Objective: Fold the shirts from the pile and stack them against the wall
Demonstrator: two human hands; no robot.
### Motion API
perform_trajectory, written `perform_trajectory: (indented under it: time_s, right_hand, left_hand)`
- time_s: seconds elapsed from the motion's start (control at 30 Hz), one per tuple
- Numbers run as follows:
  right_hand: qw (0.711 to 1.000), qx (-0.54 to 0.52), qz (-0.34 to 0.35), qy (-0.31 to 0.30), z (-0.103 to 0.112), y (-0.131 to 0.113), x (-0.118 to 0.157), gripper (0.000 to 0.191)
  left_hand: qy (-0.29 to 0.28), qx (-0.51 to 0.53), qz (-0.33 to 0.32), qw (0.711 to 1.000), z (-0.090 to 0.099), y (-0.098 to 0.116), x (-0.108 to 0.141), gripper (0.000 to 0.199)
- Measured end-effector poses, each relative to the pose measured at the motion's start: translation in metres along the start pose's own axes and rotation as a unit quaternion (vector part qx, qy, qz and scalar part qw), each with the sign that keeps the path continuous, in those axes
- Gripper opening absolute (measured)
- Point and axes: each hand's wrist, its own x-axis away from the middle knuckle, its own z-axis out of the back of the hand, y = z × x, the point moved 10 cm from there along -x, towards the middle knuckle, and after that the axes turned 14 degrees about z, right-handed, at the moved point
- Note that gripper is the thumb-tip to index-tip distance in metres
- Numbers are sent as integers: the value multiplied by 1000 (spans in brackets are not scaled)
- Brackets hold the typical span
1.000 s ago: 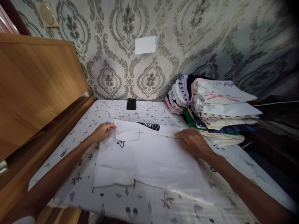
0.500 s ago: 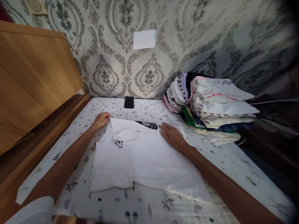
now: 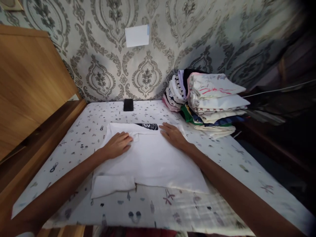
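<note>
A white T-shirt (image 3: pixel 158 161) with a dark printed patch at its far edge lies partly folded on the patterned sheet. My left hand (image 3: pixel 118 144) rests over its left part, fingers bent and drawn together at a small bunched bit of the cloth; the fingertips are partly hidden. On the far right part of the shirt, my right hand (image 3: pixel 173 135) lies flat with its fingers stretched out beside the dark patch. A folded white flap shows at the shirt's near left corner.
Stacks of folded clothes (image 3: pixel 212 102) stand at the back right. A black flat object (image 3: pixel 128 105) lies near the patterned wall (image 3: pixel 148 75), which bears a white paper (image 3: pixel 137 36). Wooden furniture (image 3: pixel 32 89) borders the sheet (image 3: pixel 138 210) on the left.
My left hand has left the shirt's far left corner and moved nearer and right, onto the cloth. The small crown-like print is now covered. My right hand stays flat; the view has shifted.
</note>
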Motion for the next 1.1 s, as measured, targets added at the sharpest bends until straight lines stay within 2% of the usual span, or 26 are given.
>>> perform_trajectory:
  time_s: [0.07, 0.17, 0.3, 0.33, 0.47, 0.53, 0.57, 0.67, 0.73, 0.83, 0.9, 1.0, 1.1]
  right_hand:
    - [1000, -6, 2, 4, 1, 0, 0, 46]
    - [1000, -14, 3, 7, 2, 1, 1, 45]
    - [999, -26, -18, -6, 4, 1, -1, 46]
    - [999, -28, -23, -15, 4, -1, -3, 46]
    - [998, -28, -29, -42, 3, -22, -19, 46]
    - [998, -30, -23, -52, 0, -31, -26, 48]
    - [997, -31, -22, -61, -3, -31, -26, 50]
    - [994, -17, -59, -92, -9, -9, -11, 59]
    - [991, 3, -102, -92, -6, 18, 8, 65]
    - [988, 20, -136, -75, 1, 51, 33, 69]
    - [987, 21, -141, -70, 3, 63, 41, 69]
    - [989, 19, -136, -57, 5, 66, 45, 67]
    - [992, 8, -130, -4, 16, 55, 60, 68]
  left_hand:
    - [11, 14, 34, 999, 0, -7, -4, 25]
    - [15, 98, 60, 993, 11, -18, -6, 25]
    - [-57, 157, 67, 984, 17, -19, -7, 20]
    - [-58, 154, 78, 983, 18, -21, -11, 22]
    - [38, 133, 117, 983, 20, -29, -41, 40]
    - [61, 105, 129, 984, 6, -33, -57, 49]
    - [54, 83, 135, 986, -6, -37, -62, 54]
    - [7, 13, 160, 987, -38, -62, -66, 66]
    - [-5, -15, 181, 983, -46, -84, -60, 68]
    - [2, -36, 203, 978, -43, -109, -53, 69]
    - [0, -34, 214, 976, -39, -115, -52, 69]
    - [-4, -11, 228, 974, -32, -115, -50, 69]
    - [33, 22, 209, 977, -13, -105, -34, 67]
